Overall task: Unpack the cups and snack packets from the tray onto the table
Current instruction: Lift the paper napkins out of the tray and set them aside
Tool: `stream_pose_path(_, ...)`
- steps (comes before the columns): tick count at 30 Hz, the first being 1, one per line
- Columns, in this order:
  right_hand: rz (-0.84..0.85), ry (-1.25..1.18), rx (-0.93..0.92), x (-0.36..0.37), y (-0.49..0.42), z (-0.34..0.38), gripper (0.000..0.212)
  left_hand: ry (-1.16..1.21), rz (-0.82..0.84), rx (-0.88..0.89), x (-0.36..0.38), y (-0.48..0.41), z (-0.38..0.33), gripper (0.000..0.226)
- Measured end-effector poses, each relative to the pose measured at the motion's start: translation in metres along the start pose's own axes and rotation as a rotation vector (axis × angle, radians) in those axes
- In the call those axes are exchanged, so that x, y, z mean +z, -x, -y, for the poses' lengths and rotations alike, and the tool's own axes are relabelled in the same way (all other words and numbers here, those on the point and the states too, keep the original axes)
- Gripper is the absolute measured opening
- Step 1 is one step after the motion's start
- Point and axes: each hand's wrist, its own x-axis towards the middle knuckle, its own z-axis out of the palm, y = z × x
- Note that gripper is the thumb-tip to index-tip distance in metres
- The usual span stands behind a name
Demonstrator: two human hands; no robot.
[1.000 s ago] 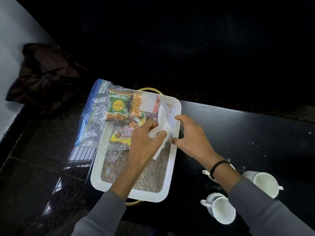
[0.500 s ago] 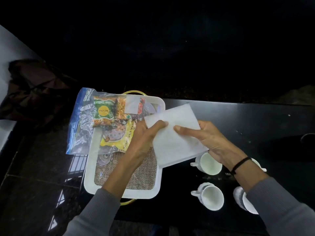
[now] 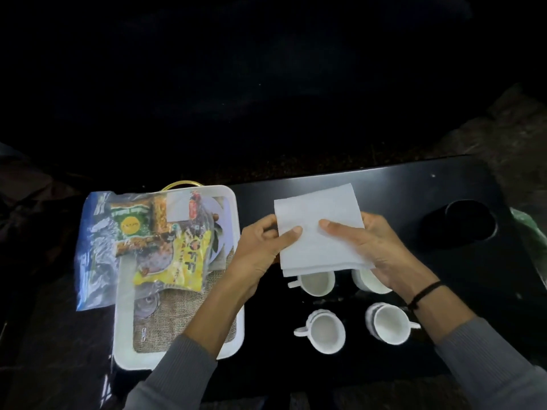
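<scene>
1. At far left we see one clear zip bag (image 3: 124,247) with a blue edge, lying half on the tray and half over its left rim. Through the plastic we count at least three snack packets: a green one (image 3: 130,220), a yellow one (image 3: 174,261), and a red-labelled one (image 3: 194,207); whether more lie beneath, we cannot tell.
2. One white rectangular tray (image 3: 233,329) sits at the left end of the table. It holds the bag of packets, a burlap liner (image 3: 174,315) on its floor, and a white plate (image 3: 222,232) partly hidden under the bag. A gold handle loop (image 3: 180,184) shows at its far end.
3. The left hand (image 3: 260,250) reaches across the tray's right rim, thumb and fingers pinching the left edge of the napkin.
4. One folded white napkin (image 3: 319,229) is held in the air between both hands, above the far pair of cups.
5. The right hand (image 3: 373,247) grips the napkin's right edge, thumb on top; a black band circles that wrist.
6. Four white cups stand upright on the black table (image 3: 444,184), right of the tray, in two rows: far left (image 3: 316,284), far right (image 3: 370,284), near left (image 3: 325,331), near right (image 3: 387,324). All four appear empty.
7. One round recess (image 3: 467,220) is sunk into the tabletop at right.
</scene>
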Motion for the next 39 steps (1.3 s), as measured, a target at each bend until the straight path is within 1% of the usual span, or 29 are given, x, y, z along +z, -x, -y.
stream_pose_path(2,-0.001,-0.022,-0.016,-0.018,0.002,0.000,0.030,-0.025,-0.008,-0.002,0.015,-0.005,-0.001,0.027)
stream_pose_path(5,-0.036,-0.065,-0.017,-0.043,0.009,-0.002,0.034,-0.047,-0.031,-0.027,0.037,-0.012,-0.003,0.015)
stream_pose_path(7,-0.081,-0.087,-0.012,-0.064,0.015,-0.001,0.032,-0.065,-0.032,-0.044,0.056,-0.017,-0.006,0.010)
stream_pose_path(9,-0.139,-0.127,-0.013,-0.083,0.021,0.001,0.025,-0.092,-0.026,-0.049,0.073,-0.020,-0.009,0.011)
stream_pose_path(11,-0.237,-0.187,-0.020,-0.107,0.027,0.006,0.019,-0.118,0.000,-0.049,0.094,-0.024,-0.012,0.014)
stream_pose_path(13,-0.365,-0.197,-0.038,-0.129,0.030,0.008,0.017,-0.139,0.008,-0.022,0.110,-0.027,-0.014,0.015)
stream_pose_path(18,-0.701,-0.039,-0.139,-0.190,0.038,0.008,0.014,-0.201,0.048,0.015,0.155,-0.039,-0.012,0.016)
stream_pose_path(20,-0.788,0.057,-0.139,-0.208,0.041,0.009,0.015,-0.217,0.074,0.009,0.170,-0.042,-0.011,0.016)
stream_pose_path(22,-0.836,0.140,-0.124,-0.223,0.043,0.009,0.018,-0.230,0.094,-0.004,0.185,-0.045,-0.009,0.016)
stream_pose_path(24,-0.865,0.245,-0.123,-0.230,0.045,0.008,0.020,-0.245,0.109,-0.022,0.196,-0.047,-0.008,0.016)
stream_pose_path(26,-0.872,0.343,-0.131,-0.235,0.046,0.007,0.029,-0.263,0.123,-0.038,0.205,-0.048,-0.006,0.016)
stream_pose_path(31,-0.808,0.549,-0.184,-0.236,0.044,0.008,0.038,-0.289,0.146,-0.058,0.215,-0.050,-0.003,0.017)
stream_pose_path(36,-0.750,0.673,-0.186,-0.234,0.031,0.008,0.032,-0.299,0.136,-0.067,0.217,-0.052,-0.001,0.017)
stream_pose_path(39,-0.695,0.719,-0.208,-0.231,0.021,0.007,0.018,-0.304,0.132,-0.069,0.216,-0.053,0.001,0.017)
